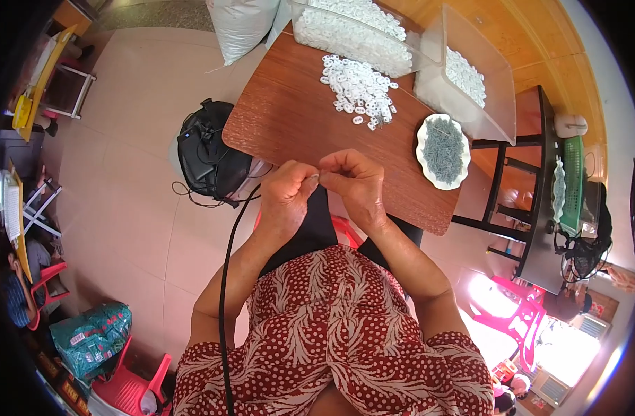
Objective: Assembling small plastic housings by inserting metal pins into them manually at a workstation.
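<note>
Close together at the near edge of the brown table (297,104), my left hand (286,194) and my right hand (359,186) are both pinched, thumb against forefinger. Their fingertips nearly meet; whatever sits between them is too small to make out. Beyond the hands lies a loose pile of small white oval plastic pieces with holes (355,83). A few thin grey pins lie at the pile's near edge. To the right, a white scalloped dish (423,156) holds many thin grey metal pins (444,151).
Two clear plastic bins (352,43) (494,114) of white pieces stand at the table's far side. A black bag (210,152) is left of the table. A black cable (229,277) runs past my left arm. A red plastic chair (127,388) stands lower left.
</note>
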A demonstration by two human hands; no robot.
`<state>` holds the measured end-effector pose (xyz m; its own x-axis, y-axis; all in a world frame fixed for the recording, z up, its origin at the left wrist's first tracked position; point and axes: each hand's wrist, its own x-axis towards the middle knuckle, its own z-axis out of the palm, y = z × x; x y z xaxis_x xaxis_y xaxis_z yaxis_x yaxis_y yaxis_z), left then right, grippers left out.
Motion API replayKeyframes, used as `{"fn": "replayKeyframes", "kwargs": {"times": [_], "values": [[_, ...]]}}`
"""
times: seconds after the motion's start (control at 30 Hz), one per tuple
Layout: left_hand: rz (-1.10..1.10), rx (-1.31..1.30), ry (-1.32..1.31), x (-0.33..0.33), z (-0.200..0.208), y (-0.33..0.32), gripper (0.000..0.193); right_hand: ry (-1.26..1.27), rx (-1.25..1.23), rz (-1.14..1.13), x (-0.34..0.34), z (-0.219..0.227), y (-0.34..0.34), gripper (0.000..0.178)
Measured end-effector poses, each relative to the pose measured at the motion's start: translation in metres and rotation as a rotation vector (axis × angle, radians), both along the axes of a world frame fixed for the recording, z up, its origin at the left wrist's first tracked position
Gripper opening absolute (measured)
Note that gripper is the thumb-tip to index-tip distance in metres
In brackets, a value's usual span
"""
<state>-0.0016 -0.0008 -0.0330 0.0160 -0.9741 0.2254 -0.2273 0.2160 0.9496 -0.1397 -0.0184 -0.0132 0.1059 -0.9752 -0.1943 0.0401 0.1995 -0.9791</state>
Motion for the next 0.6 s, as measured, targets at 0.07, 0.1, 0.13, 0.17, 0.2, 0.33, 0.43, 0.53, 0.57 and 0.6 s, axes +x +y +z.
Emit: {"fn": "replayKeyframes", "kwargs": {"times": [0.07, 0.1, 0.13, 0.17, 0.2, 0.33, 0.43, 0.53, 0.57, 0.6], "values": [[-0.028, 0.073, 0.07, 0.003, -0.008, 0.002, 0.008, -0.009, 0.015, 0.004, 0.0, -0.001, -0.001, 0.016], [-0.057, 0.15, 0.134, 0.005, -0.011, 0.003, 0.004, 0.048, 0.029, 0.033, 0.001, -0.002, -0.001, 0.015], [-0.062, 0.145, 0.137, 0.005, -0.012, 0.003, 0.004, 0.105, 0.045, 0.061, 0.0, -0.002, -0.002, 0.014], [-0.069, 0.231, 0.21, 0.005, -0.012, 0.002, 0.004, 0.108, 0.04, 0.057, 0.0, -0.003, -0.003, 0.014], [-0.073, 0.318, 0.283, 0.005, -0.013, 0.002, 0.004, 0.124, 0.042, 0.061, 0.0, -0.004, -0.004, 0.014], [-0.068, 0.391, 0.378, 0.0, -0.02, -0.001, 0.005, 0.165, -0.018, 0.084, -0.006, -0.022, -0.009, 0.014], [-0.039, 0.592, 0.475, -0.003, -0.024, -0.007, 0.007, 0.114, 0.071, 0.099, -0.009, -0.034, -0.016, 0.013], [-0.055, 0.599, 0.726, -0.002, -0.041, -0.011, 0.01, 0.146, 0.105, 0.128, -0.014, -0.025, -0.022, 0.009], [-0.038, 0.608, 0.78, -0.002, -0.044, -0.013, 0.01, 0.145, 0.108, 0.134, -0.019, -0.03, -0.027, 0.009], [-0.025, 0.62, 0.831, -0.004, -0.045, -0.015, 0.011, 0.319, -0.065, 0.056, -0.03, -0.04, -0.036, 0.009]]}}
